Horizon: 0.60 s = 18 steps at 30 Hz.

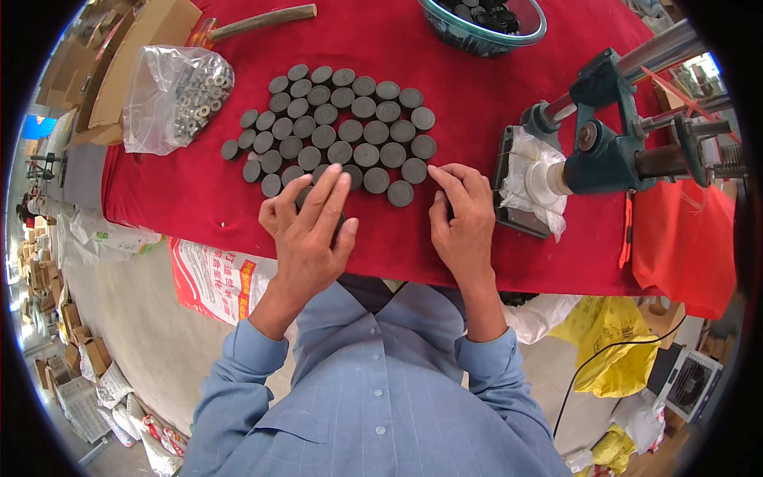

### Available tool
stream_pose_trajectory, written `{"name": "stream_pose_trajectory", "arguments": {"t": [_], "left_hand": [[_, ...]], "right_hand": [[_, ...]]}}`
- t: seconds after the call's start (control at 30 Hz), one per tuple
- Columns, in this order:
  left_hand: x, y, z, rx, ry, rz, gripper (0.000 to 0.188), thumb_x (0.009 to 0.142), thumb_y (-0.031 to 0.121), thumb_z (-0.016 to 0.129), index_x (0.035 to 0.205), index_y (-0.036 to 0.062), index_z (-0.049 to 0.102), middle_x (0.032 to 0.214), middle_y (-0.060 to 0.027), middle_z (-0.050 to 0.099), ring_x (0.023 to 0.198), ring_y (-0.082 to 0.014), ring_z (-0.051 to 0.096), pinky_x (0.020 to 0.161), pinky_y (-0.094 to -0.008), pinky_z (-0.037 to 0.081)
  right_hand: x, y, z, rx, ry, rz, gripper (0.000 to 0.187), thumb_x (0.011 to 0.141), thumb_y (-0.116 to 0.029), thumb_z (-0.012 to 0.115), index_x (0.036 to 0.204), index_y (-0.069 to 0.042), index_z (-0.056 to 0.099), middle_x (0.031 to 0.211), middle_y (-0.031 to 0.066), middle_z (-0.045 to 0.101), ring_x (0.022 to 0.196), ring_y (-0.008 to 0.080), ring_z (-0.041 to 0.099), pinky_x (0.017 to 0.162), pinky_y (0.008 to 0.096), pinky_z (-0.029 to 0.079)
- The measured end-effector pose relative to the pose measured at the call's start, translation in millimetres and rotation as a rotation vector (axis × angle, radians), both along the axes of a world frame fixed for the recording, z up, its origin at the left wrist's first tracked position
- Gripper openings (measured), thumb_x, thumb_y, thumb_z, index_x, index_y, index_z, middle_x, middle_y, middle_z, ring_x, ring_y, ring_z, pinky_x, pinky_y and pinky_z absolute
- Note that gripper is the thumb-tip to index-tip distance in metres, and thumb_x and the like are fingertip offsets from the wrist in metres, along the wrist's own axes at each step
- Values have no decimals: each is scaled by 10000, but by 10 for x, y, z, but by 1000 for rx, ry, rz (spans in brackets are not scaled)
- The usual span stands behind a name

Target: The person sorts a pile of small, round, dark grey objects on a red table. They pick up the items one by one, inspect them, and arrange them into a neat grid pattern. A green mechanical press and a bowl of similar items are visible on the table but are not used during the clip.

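Note:
Many dark grey round discs [366, 155], like caps, lie close together flat on a red cloth. Over the near edge of this group, my left hand [306, 219] is open, its fingers stretched out and its thumb apart. Dark discs show partly beneath its fingers; the rest are hidden by the hand. At the group's right edge my right hand [465, 222] has loosely bent fingers, with the thumb apart from them. Its index fingertip is next to a disc [414, 170]. A dark patch shows between that thumb and the fingers, too shadowed to make out.
A green hand press [604, 151] stands at the right, white wrapping on its base. A clear bag of metal nuts [191, 95] and a cardboard box [143, 56] are at the left. Farther back are a wooden-handled hammer [262, 21] and a teal bowl [485, 36] of black parts.

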<state>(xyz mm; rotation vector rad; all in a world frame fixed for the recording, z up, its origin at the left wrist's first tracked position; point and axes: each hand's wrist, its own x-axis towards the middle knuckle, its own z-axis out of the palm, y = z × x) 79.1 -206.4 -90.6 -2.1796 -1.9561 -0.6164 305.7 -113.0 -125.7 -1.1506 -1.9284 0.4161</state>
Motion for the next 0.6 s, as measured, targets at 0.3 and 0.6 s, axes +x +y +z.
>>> {"name": "stream_pose_trajectory", "arguments": {"t": [0.3, 0.6], "left_hand": [[74, 141, -60, -14, 35, -45, 514, 937, 219, 773, 1435, 99, 725, 1523, -1, 671, 1323, -254, 549, 1148, -500, 300], [-50, 155, -76, 98, -107, -53, 511, 929, 164, 757, 1430, 71, 721, 1493, -39, 698, 1332, -285, 582, 1168, -470, 333]], "right_hand": [[-3, -23, 30, -20, -9, -4, 376, 856, 67, 702, 1213, -28, 777, 1160, 114, 705, 1059, 333, 665, 935, 450, 527], [-7, 1, 9, -16, 10, 6, 381, 859, 69, 694, 1218, -29, 775, 1162, 116, 704, 1060, 334, 663, 939, 450, 525]]}}
